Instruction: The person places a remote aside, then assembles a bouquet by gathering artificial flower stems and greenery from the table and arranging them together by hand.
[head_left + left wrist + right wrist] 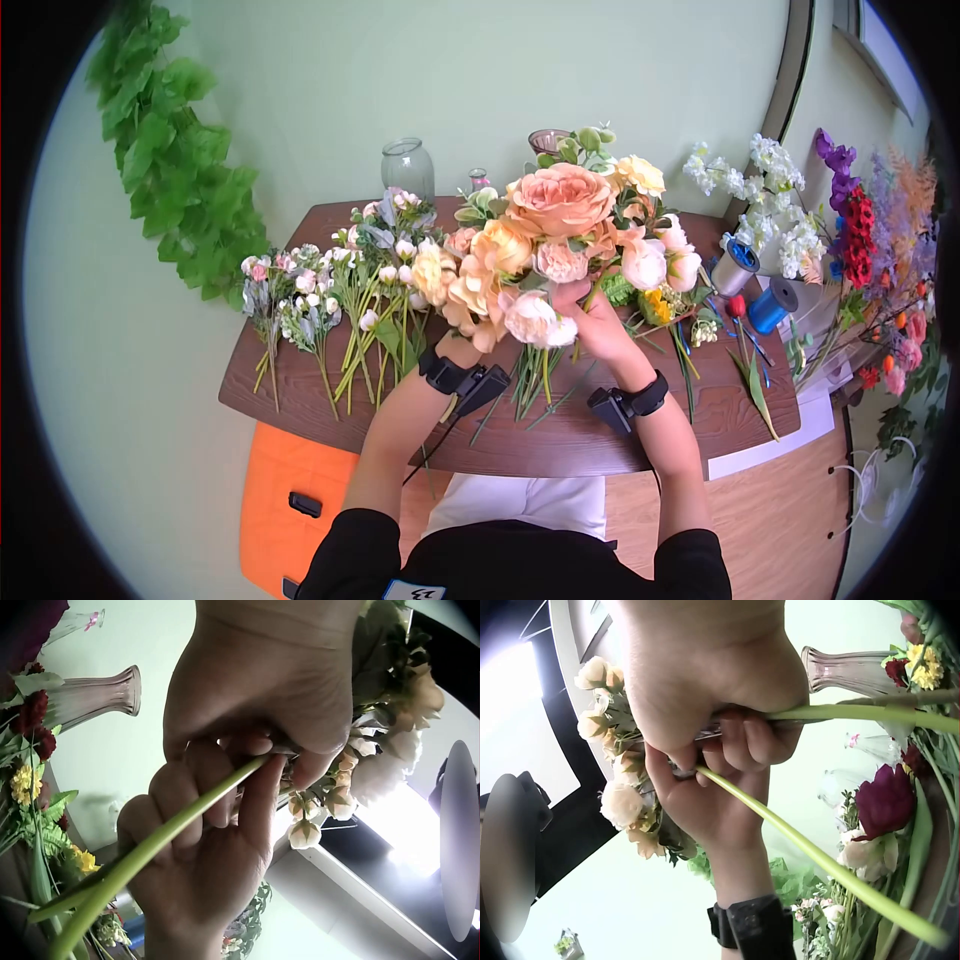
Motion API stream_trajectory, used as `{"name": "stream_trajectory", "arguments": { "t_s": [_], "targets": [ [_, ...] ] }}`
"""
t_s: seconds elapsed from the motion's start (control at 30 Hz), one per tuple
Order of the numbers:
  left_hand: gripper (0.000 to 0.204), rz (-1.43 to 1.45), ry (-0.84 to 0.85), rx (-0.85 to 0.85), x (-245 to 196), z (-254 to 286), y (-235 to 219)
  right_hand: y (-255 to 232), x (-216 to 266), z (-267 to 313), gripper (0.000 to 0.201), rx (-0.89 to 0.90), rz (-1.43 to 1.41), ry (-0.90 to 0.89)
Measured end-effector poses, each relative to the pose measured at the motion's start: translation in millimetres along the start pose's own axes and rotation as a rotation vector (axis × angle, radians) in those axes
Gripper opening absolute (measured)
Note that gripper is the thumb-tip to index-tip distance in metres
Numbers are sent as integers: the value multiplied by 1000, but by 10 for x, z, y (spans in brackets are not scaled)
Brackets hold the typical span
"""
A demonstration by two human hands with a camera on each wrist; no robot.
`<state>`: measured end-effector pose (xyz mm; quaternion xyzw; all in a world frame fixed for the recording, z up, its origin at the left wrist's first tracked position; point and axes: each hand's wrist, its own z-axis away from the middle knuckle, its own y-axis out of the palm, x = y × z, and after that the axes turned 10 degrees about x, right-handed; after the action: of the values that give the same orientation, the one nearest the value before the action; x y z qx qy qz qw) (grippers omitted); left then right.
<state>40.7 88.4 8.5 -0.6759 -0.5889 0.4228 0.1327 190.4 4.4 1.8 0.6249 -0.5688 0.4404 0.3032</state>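
Note:
A bouquet of peach, cream and pale pink flowers is held up over the front middle of the table. My right hand grips its stems just below the blooms. Most of my left hand is hidden by flowers in the head view; the left wrist view has it curled at the stems, against the right hand's fingers. Thick green stems run out from between both hands in the right wrist view. Black camera straps circle the wrists.
Bunches of small pink and white flowers lie on the dark wooden table at left. A glass jar and a ribbed vase stand at the back. Ribbon spools, a red tulip and tall white blossoms fill the right.

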Motion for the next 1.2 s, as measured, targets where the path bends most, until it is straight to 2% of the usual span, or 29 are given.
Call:
{"name": "stream_trajectory", "arguments": {
  "t_s": [0.07,0.13,0.17,0.27,0.33,0.37,0.43,0.47,0.53,0.57,0.63,0.7,0.8,0.83,1.0,1.07,1.1,1.2],
  "targets": [
    [33,-100,69,-53,60,-23,58,35,23,9,21,-36,-11,24],
    [35,-200,135,-104,134,-7,82,64,30,7,21,-170,-62,118],
    [37,-251,168,-130,162,-13,111,38,13,19,21,-126,-44,121],
    [41,-405,268,-208,251,-241,220,-57,-115,27,24,-151,64,119],
    [44,-508,335,-262,329,-349,254,-6,-86,4,30,-204,123,99],
    [44,-510,339,-262,363,-320,332,65,11,-16,31,-266,66,84],
    [47,238,106,-193,392,-256,502,104,64,-31,33,-331,10,65],
    [47,238,109,-192,278,-279,417,101,56,-28,33,-330,22,51],
    [48,668,-349,112,-15,-312,212,96,33,-22,32,-332,36,36],
    [44,647,-310,-30,-178,-371,187,97,16,-25,33,-339,53,10],
    [44,649,-304,-28,-178,-320,169,92,36,-27,33,-345,70,-19],
    [44,650,-296,-26,-174,-135,123,86,108,-17,30,-353,355,-2],
    [43,651,-288,-22,-158,-97,72,86,29,8,19,-295,280,54],
    [42,651,-286,-20,-157,-108,65,98,-5,-5,17,-295,346,18],
    [41,648,-264,-4,-154,-152,-3,131,36,32,9,-208,331,13],
    [41,646,-254,0,-176,-105,-8,109,7,57,27,-151,307,63],
    [40,645,-249,0,-167,-69,-45,65,-3,68,27,-38,413,90],
    [40,642,-237,0,-190,-26,-53,113,45,50,28,-46,396,-4]
  ]
}}
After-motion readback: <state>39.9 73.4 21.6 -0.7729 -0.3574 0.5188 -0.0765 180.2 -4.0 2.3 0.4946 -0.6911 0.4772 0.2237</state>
